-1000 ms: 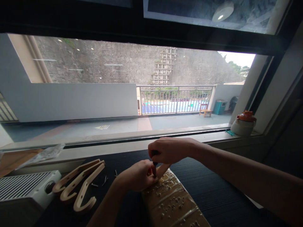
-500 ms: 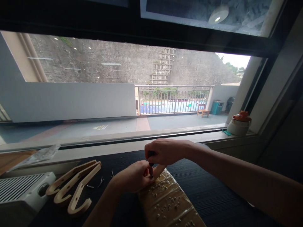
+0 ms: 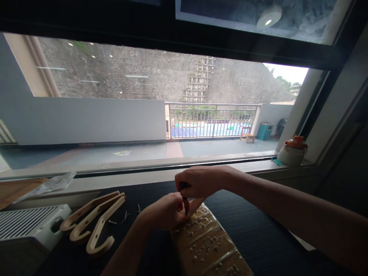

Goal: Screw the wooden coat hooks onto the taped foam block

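My right hand is closed around the dark handle of a screwdriver, which points down at the far end of a tape-wrapped block. My left hand is closed beside the screwdriver's lower end, its fingers holding a wooden hook against the block. Most of that hook is hidden by my hands. Many small holes or bumps dot the block's top. To the left, three more wooden hooks lie side by side, with several loose screws near them.
A white slatted appliance stands at the left, by a clear plastic bag and brown cardboard. On the windowsill at right are a jug with an orange lid and a small green item. The dark table meets the sill.
The view has shifted slightly. My right hand and the screwdriver have turned a little; both hands remain at the same spot on the block.
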Tool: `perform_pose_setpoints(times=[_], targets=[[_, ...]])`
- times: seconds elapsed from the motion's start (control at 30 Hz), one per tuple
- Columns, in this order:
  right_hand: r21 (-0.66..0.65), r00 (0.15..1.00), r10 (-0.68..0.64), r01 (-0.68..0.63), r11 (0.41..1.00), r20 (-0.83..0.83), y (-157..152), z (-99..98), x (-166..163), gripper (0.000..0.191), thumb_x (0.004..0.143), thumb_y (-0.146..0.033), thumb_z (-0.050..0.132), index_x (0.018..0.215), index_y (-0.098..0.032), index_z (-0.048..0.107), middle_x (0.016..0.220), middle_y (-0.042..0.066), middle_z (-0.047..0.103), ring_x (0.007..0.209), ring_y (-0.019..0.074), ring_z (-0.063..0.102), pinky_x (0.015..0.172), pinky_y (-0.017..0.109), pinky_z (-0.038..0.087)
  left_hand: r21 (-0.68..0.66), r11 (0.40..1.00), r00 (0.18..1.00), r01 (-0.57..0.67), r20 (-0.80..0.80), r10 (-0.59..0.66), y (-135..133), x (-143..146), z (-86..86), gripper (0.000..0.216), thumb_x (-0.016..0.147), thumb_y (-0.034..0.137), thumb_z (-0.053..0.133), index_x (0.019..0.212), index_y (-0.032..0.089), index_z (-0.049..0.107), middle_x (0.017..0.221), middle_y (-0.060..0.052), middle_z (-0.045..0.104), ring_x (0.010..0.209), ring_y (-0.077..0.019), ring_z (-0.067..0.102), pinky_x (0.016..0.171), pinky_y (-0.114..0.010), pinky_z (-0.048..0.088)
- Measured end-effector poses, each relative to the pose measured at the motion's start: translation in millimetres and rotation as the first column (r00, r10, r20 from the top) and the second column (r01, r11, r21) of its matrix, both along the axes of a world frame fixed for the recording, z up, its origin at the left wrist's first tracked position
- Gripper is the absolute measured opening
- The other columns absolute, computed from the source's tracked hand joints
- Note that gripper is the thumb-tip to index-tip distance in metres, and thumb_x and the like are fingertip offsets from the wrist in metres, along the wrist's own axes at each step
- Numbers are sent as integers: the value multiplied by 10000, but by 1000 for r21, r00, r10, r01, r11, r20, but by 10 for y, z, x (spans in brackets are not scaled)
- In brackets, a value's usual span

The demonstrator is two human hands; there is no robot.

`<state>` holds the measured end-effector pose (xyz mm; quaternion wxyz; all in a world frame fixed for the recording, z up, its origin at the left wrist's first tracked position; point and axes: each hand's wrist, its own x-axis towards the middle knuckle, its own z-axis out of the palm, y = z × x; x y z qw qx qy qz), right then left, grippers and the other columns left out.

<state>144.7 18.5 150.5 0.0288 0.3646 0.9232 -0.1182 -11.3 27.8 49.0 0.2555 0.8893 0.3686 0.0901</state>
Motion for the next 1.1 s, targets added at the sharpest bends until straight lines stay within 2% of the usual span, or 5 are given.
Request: perform_pose_setpoints(times=[0.1, 0.37, 0.6, 0.8, 1.1], targets=[[7, 998, -45, 44, 999, 38, 26, 5, 8, 247, 727, -297, 511, 936, -181, 572, 780, 12, 613, 623, 109, 503, 504, 209, 352, -21, 1000, 1000, 10, 16, -10, -13, 10, 10, 172, 746, 280, 458, 752, 162, 584, 607, 30, 527, 549, -92, 446, 489, -202, 313], [121, 993, -65, 52, 991, 103, 4, 42, -20, 234, 713, -317, 515, 887, -185, 598, 768, 13, 619, 617, 119, 484, 497, 229, 318, -16, 1000, 999, -9, 42, 9, -39, 18, 34, 148, 718, 238, 453, 674, 166, 574, 579, 39, 496, 535, -84, 429, 468, -194, 289], [109, 1000, -1, 0, 994, 9, 44, -18, 25, 217, 751, -309, 485, 884, -189, 607, 723, 3, 615, 600, 102, 476, 529, 220, 325, -29, 999, 999, -19, 44, 20, -28, 21, 28, 181, 730, 254, 442, 609, 163, 542, 539, 43, 440, 505, -79, 376, 459, -209, 263], [88, 994, -106, 106, 990, -7, 15, -34, 42, 249, 759, -337, 473, 871, -172, 622, 734, 21, 625, 594, 105, 487, 509, 219, 325, -29, 999, 998, -26, 59, 27, -42, 23, 36, 150, 720, 250, 456, 636, 165, 545, 569, 31, 478, 533, -90, 405, 459, -203, 273], [82, 1000, -13, 14, 997, -3, 26, 31, 53, 217, 763, -303, 488, 876, -197, 640, 708, -2, 629, 572, 91, 483, 524, 218, 328, -45, 999, 998, -22, 50, 24, -13, 8, -7, 167, 733, 278, 455, 645, 171, 547, 547, 40, 471, 506, -81, 386, 436, -197, 263]])
